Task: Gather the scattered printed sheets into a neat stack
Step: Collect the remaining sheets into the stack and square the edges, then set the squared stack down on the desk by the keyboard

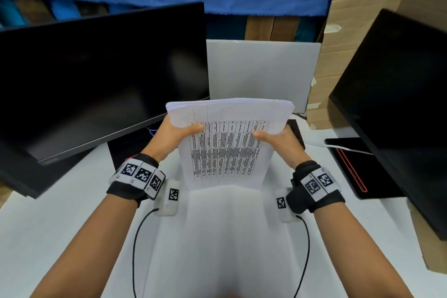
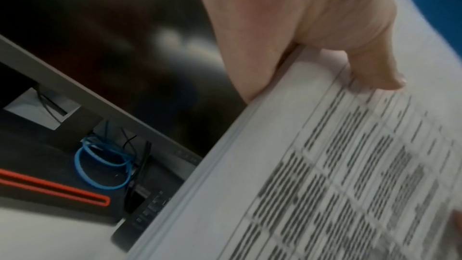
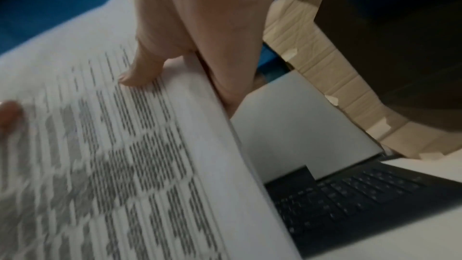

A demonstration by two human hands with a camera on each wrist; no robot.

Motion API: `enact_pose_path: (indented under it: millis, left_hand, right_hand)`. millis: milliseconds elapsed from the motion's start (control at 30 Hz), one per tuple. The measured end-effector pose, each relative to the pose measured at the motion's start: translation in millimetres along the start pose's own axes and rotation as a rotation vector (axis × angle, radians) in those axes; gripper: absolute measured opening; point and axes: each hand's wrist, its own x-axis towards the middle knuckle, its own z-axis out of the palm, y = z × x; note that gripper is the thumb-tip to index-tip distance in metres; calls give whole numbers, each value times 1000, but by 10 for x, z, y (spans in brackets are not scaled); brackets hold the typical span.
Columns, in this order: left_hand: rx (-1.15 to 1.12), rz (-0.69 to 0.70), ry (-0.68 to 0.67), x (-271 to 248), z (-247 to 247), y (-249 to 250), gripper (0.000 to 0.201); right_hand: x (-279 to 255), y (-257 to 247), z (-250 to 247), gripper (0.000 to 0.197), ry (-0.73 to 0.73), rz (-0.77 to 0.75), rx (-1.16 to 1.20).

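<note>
We hold the thick stack of white printed sheets [image 1: 227, 145] upright, its lower edge on the white tabletop [image 1: 60, 220], left hand [image 1: 174, 136] and right hand [image 1: 281, 140] gripping its sides, thumbs in front. Gathering looks done; squaring and laying flat remain. The table's print is too blurred to read.
</note>
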Motion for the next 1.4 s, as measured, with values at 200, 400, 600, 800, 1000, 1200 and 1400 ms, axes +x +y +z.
enact_pose_path:
  millis: [200,400,600,800,1000,1200,1400]
  left_hand:
    - [-19,41,19,-54,1,85,32]
    - [-63,46,-38,-165,-65,150,48]
    - [-2,11,22,-133,-42,94,30]
    - [-34,-25,22,-150,-37,16,36]
    - [-6,-48,49,-198,-12,-55,34]
    - [7,-102,40,-230,-4,-168,35]
    - [32,-98,37,-223,-40,-121,36]
  right_hand:
    - [-68,-69,61,26,72,-46,73]
    - [-95,-43,54,28,-2,-69,92]
    - [-49,-45,70,29,14,-53,90]
    - [-44,8,72,28,-7,-36,106]
    - [-45,89,106,32,-5,2,111]
    - [-90,231,181,33,19,70,129]
    - [-102,194,156,34,23,49,129]
